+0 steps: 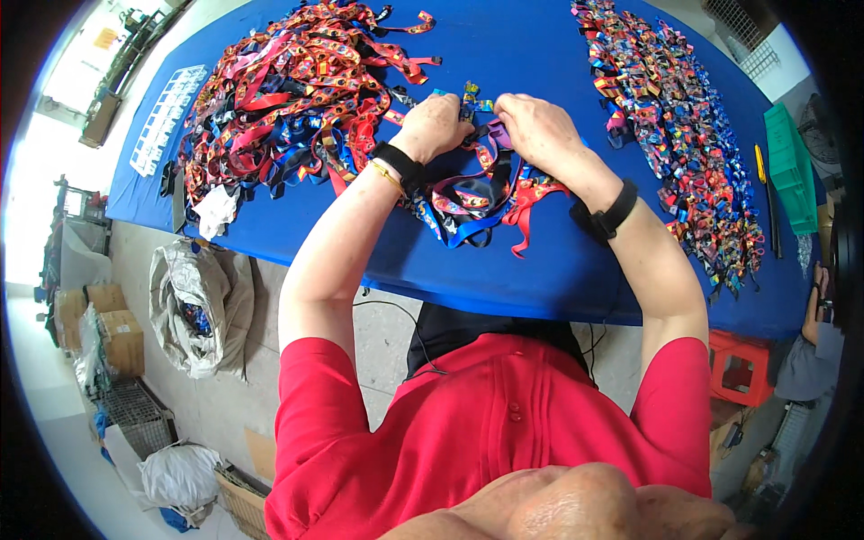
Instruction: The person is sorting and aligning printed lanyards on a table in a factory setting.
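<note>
Close together over the blue-covered table, both my hands work on a small bundle of printed lanyards (472, 193). My left hand (436, 126) has its fingers closed around the straps at the bundle's upper end. Beside it, my right hand (538, 130) bends its fingers onto a purple strap end (499, 135). A small yellowish piece (471, 92) sticks up between the hands. Loops in red, blue and black hang from the grip toward me and lie on the cloth. The fingertips are partly hidden by the hands and straps.
A large tangled heap of lanyards (288, 99) lies left, beside a white plastic rack (168, 117). Rows of bundled lanyards (675, 135) cover the right side. A green crate (790, 171) and yellow-handled tool (760, 165) are farther right. An open sack (200, 306) stands on the floor.
</note>
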The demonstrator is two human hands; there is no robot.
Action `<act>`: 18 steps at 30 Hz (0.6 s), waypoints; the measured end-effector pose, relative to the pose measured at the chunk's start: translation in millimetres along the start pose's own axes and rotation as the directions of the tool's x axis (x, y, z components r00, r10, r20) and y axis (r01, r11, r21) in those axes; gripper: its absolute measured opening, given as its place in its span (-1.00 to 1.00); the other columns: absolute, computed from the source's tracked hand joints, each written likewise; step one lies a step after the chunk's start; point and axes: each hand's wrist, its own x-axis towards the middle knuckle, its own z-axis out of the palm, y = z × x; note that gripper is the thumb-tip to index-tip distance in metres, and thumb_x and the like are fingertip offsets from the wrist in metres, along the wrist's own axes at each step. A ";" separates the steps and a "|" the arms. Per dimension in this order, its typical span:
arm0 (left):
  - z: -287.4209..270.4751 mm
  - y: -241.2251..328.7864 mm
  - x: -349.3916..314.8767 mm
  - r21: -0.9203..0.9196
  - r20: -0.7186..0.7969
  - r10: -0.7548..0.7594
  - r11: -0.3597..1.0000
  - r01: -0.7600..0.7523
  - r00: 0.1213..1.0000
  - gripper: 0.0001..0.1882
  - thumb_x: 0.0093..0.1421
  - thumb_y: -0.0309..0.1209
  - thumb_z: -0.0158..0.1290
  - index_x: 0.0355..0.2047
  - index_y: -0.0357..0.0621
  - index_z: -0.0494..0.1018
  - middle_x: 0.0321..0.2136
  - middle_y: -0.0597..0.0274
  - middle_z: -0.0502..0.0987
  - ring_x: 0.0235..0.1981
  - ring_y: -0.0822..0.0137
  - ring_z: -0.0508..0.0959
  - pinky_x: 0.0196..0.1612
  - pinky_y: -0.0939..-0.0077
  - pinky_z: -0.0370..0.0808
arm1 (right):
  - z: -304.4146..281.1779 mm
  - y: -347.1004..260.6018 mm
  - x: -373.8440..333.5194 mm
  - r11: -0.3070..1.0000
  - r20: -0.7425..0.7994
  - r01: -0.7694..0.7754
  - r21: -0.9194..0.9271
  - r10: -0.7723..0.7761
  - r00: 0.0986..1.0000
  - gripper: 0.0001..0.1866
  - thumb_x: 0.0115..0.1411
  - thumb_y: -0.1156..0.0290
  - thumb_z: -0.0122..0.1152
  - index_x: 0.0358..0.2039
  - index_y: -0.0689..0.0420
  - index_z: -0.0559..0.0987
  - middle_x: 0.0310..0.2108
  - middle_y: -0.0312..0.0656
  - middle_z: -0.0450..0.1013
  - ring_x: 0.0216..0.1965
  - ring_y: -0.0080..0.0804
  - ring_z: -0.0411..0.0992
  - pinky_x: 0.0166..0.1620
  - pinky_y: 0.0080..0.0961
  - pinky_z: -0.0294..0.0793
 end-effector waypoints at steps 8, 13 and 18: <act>-4.9 28.8 -27.1 0.086 0.041 0.177 0.980 -0.180 0.983 -0.78 0.10 -0.50 0.08 -0.20 -0.22 0.51 -0.39 -0.14 0.60 -0.33 -0.13 0.64 -0.22 0.03 0.58 | 29.0 5.6 51.0 0.942 0.065 0.309 0.133 -0.319 0.946 -0.68 0.15 0.52 0.09 -0.08 0.06 0.62 0.01 -0.16 0.55 0.10 -0.13 0.46 0.13 -0.25 0.46; -27.9 32.8 -34.7 0.213 0.277 0.165 0.950 -0.228 0.947 -0.63 0.10 -0.48 0.12 -0.05 -0.25 0.48 -0.02 0.01 0.55 -0.08 -0.01 0.60 -0.10 0.16 0.59 | 21.0 19.2 46.3 0.965 0.307 0.261 -0.031 -0.239 0.921 -0.49 0.15 0.61 0.05 0.13 -0.03 0.53 0.20 -0.21 0.43 0.25 -0.20 0.36 0.25 -0.19 0.33; -27.9 6.9 -46.1 0.041 0.257 0.371 0.918 -0.394 0.892 -0.68 0.14 -0.43 0.10 -0.08 -0.25 0.52 0.01 0.05 0.56 -0.04 0.00 0.58 -0.03 0.24 0.57 | 21.2 44.1 45.5 0.932 0.295 0.133 -0.337 -0.030 0.955 -0.39 0.22 0.57 -0.02 0.30 -0.13 0.38 0.36 -0.31 0.27 0.36 -0.27 0.23 0.29 -0.13 0.24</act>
